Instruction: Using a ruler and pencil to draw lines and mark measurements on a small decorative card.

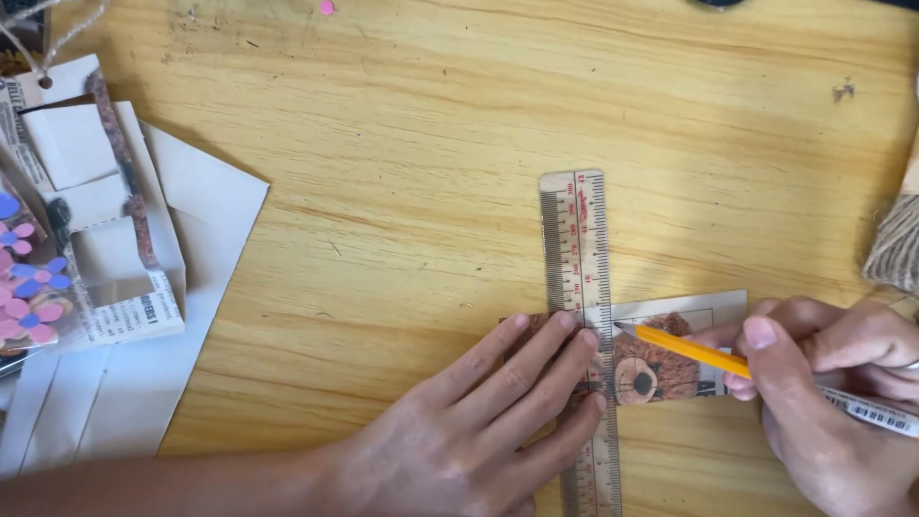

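My left hand (479,421) lies flat with its fingers pressing a clear plastic ruler (577,249) onto a small paper card (689,316) printed with a brown teddy bear. The ruler stands upright across the card on the wooden table (412,144). My right hand (833,383) grips a yellow pencil (684,349), whose tip touches the card right at the ruler's right edge, just beside my left fingertips.
At the left edge lie white folded paper sheets (191,249), a cut paper frame with printed strips (105,230) and a bag of pink and blue foam flowers (24,287). A bundle of jute twine (895,244) sits at the right edge.
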